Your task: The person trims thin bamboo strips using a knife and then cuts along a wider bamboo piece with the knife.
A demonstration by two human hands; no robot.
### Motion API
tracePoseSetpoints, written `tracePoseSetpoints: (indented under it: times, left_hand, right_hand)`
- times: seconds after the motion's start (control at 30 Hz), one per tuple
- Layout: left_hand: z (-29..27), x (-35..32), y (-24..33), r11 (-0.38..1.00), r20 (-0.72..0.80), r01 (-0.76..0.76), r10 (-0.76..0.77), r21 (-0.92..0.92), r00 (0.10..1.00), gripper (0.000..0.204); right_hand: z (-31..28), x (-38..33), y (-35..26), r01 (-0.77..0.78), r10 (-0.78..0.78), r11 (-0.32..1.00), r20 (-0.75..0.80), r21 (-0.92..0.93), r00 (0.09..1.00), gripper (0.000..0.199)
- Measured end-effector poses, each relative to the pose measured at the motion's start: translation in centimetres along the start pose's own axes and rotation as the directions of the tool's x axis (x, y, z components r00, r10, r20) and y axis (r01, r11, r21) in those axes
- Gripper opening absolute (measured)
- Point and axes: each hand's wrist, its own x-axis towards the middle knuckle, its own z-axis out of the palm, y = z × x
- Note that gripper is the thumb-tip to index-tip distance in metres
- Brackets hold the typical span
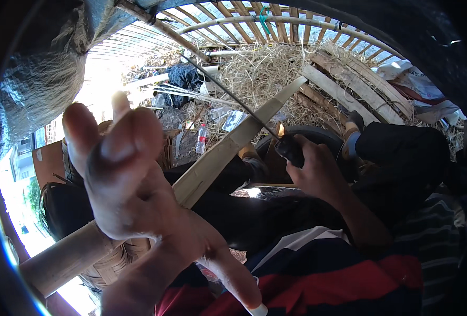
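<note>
My left hand is raised close to the camera, fingers apart and thumb stretched out, with nothing in it. Behind it, a split bamboo strip slants across my lap toward the far right; the hand hides its near end. My right hand is wrapped round the dark handle of a long knife. The narrow blade points to the far left and crosses over the strip. Whether the blade touches the strip, I cannot tell.
Pale shavings are heaped beyond my feet, before a bamboo slat fence. Planks and a white sack lie far right. A bottle stands left of the strip. A thick bamboo pole juts in at lower left.
</note>
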Motion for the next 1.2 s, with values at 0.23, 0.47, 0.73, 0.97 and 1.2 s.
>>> tracePoseSetpoints:
  times: [0.23, 0.47, 0.73, 0.97, 1.2]
  left_hand:
    - [-1.4, -0.7, 0.2, 0.998, -0.006, 0.01, -0.009, 0.061, 1.0, 0.129]
    - [-1.7, -0.1, 0.8, 0.997, -0.008, -0.014, 0.014, 0.074, 1.0, 0.13]
    - [-2.9, -0.9, 1.4, 0.991, 0.05, -0.035, 0.029, 0.132, 0.998, 0.131]
    - [-2.4, -0.9, 0.8, 0.989, 0.057, -0.026, 0.018, 0.144, 0.998, 0.133]
    - [-1.8, -0.5, 1.1, 0.992, 0.032, -0.05, 0.046, 0.12, 0.998, 0.134]
  right_hand:
    - [-2.3, 0.6, -8.3, 0.084, -0.199, 0.949, 0.37, 0.304, 0.907, 0.037]
    - [-3.5, 1.3, -5.8, 0.031, -0.088, 0.983, 0.318, 0.181, 0.944, 0.027]
    - [-4.9, 1.6, -9.2, 0.106, -0.176, 0.981, 0.514, 0.162, 0.839, 0.047]
    - [-4.5, 3.0, -6.7, 0.15, -0.175, 0.983, 0.313, 0.102, 0.933, 0.031]
    - [-4.9, 1.8, -6.4, 0.101, -0.114, 0.993, 0.406, 0.054, 0.907, 0.037]
